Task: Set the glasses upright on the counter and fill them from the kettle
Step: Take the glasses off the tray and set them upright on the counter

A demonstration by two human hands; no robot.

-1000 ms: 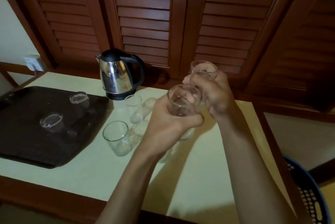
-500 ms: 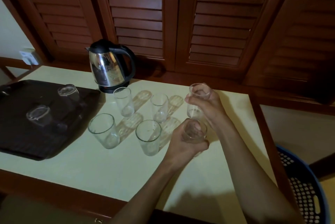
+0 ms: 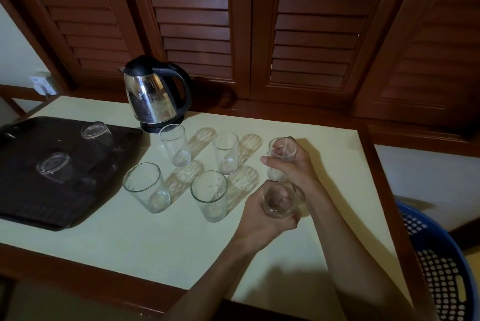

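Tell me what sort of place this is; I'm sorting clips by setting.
Probably a home or guest-room drinks counter: an electric kettle and drinking glasses on a pale counter, below wooden louvred shutters.

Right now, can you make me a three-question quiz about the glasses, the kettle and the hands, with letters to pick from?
1. Where is the kettle?
A. in the basket
B. at the back of the counter
C. on the tray

2. How many glasses lie upside down on the black tray?
A. two
B. five
C. none

3. What is the left hand doing?
A. resting flat
B. pouring
C. gripping a glass

Answers:
1 B, it stands behind the upright glasses.
2 A, two bases face up there.
3 C, fingers curl round it; the right hand grips another.
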